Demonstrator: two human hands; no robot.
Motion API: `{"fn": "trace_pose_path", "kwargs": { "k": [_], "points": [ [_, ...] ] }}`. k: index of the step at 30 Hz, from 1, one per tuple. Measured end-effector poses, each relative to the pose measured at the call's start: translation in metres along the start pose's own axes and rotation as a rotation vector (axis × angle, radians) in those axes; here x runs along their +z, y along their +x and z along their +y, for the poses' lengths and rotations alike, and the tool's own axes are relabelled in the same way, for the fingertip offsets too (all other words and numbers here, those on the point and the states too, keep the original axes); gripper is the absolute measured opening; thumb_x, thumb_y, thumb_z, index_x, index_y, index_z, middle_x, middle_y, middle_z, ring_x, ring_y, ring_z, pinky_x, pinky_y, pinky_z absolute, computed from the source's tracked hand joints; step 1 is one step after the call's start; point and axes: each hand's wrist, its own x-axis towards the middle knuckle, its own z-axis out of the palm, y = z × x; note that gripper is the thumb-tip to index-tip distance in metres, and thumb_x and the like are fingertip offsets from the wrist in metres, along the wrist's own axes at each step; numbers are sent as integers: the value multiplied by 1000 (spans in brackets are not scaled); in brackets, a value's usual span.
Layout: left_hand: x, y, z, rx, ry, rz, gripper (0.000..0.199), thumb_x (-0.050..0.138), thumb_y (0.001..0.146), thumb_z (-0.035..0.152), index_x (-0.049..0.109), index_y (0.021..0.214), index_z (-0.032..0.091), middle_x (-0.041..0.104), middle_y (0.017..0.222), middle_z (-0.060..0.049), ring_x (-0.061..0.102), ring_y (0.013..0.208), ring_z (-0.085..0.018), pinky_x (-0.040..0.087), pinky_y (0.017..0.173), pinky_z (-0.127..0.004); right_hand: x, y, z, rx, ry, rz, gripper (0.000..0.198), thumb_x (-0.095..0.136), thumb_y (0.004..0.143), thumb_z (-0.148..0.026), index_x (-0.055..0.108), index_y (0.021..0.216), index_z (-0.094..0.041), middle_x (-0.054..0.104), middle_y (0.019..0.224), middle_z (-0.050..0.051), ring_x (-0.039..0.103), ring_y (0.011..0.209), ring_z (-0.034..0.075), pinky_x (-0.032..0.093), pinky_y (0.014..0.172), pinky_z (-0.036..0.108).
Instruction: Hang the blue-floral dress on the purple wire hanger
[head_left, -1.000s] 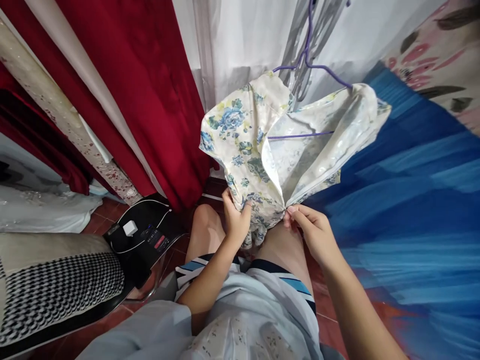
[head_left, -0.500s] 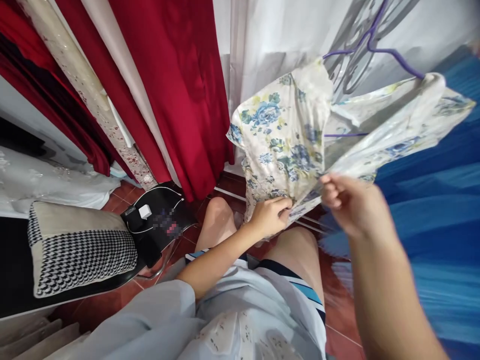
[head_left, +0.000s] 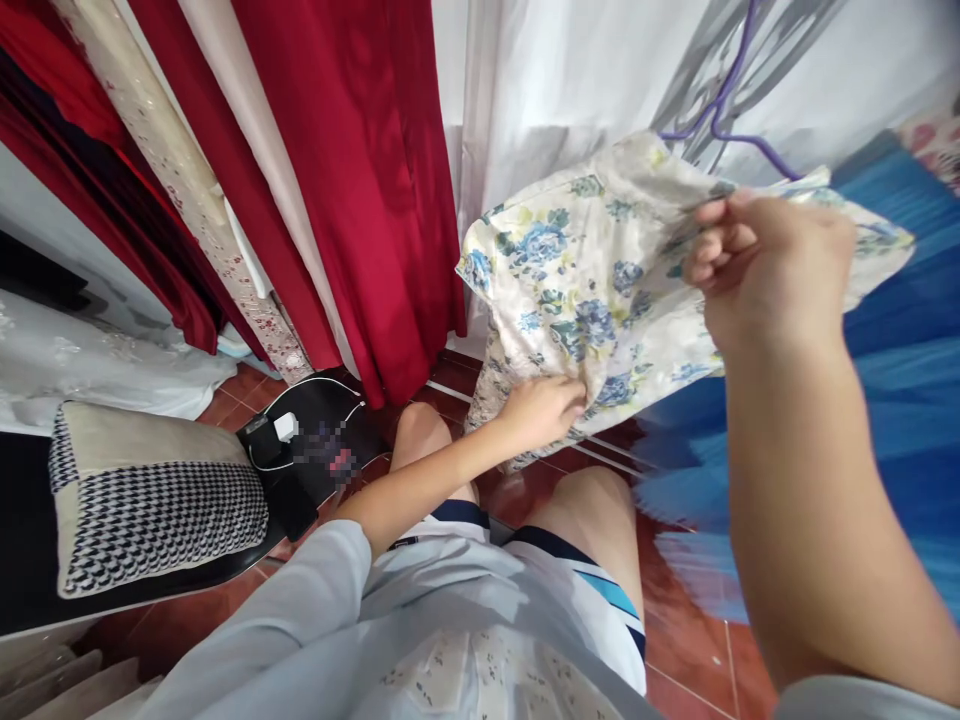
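Note:
A cream blouse with blue flowers hangs from a purple hanger, its body pulled slantwise toward me. My left hand is closed on the cloth low on the blouse, gathering a fold between thumb and fingers. Up near the neckline, my right hand is closed in a pinch at the blouse's upper edge. Whatever small part it grips, such as a zip pull, is hidden behind the fingers. Between the two hands the cloth lies together and taut.
Red curtain-like cloth hangs at the left, with white drapery behind the blouse. Blue layered fabric fills the right. At lower left, a houndstooth cushion rests on a black seat beside a white charger and cable.
My right hand has moved up and right from the blouse's middle to its neckline. The gaping opening there has closed. My left hand has stayed low on the cloth.

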Motion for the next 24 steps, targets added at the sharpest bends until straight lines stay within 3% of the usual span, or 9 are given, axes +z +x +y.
{"fn": "trace_pose_path", "kwargs": {
  "k": [3, 5, 7, 10, 14, 21, 24],
  "points": [
    [-38, 29, 0, 21, -193, 340, 33, 45, 100, 30, 54, 130, 20, 69, 100, -7, 66, 92, -20, 50, 86, -32, -9, -14, 14, -123, -64, -14, 20, 62, 86, -20, 71, 70, -13, 57, 54, -1, 48, 42, 2, 25, 44, 27],
    [-67, 53, 6, 88, -223, 463, 42, 39, 102, 32, 41, 144, 22, 68, 94, -5, 65, 87, -19, 50, 84, -31, -10, -22, 15, -147, -96, -21, 19, 62, 88, -20, 71, 71, -15, 56, 54, 0, 48, 42, 5, 27, 42, 25],
    [-92, 76, 14, 184, -192, 459, 45, 38, 103, 32, 38, 147, 24, 66, 88, -3, 64, 80, -18, 50, 78, -30, -9, -27, 13, -142, -125, -27, 19, 62, 89, -20, 70, 73, -14, 55, 52, 0, 47, 42, 6, 26, 42, 25],
    [-114, 102, 23, 305, -159, 375, 33, 41, 102, 31, 55, 131, 23, 65, 81, -1, 63, 71, -15, 47, 68, -26, -6, -28, 10, -151, -172, -68, 20, 60, 90, -22, 68, 73, -14, 53, 49, -1, 45, 41, 7, 26, 43, 25],
    [-118, 117, 27, 357, -187, 405, 20, 46, 101, 29, 64, 99, 20, 62, 71, 1, 59, 62, -12, 44, 62, -25, -6, -25, 18, -192, -223, -116, 26, 60, 90, -32, 64, 69, -17, 52, 47, -3, 41, 40, 8, 28, 43, 24],
    [-98, 122, 35, 332, -509, 586, 16, 54, 97, 34, 60, 93, 19, 61, 68, 1, 62, 66, -11, 48, 67, -24, -3, -22, 33, -204, -282, -140, 32, 56, 91, -40, 59, 68, -18, 49, 42, -4, 41, 38, 10, 31, 44, 25],
    [-102, 129, 31, 284, -643, 745, 18, 56, 96, 37, 60, 91, 20, 60, 69, 1, 62, 67, -11, 49, 68, -23, -7, -25, 36, -153, -340, -203, 34, 55, 91, -38, 59, 65, -18, 49, 41, -4, 40, 36, 9, 29, 44, 25]
  ]
}}
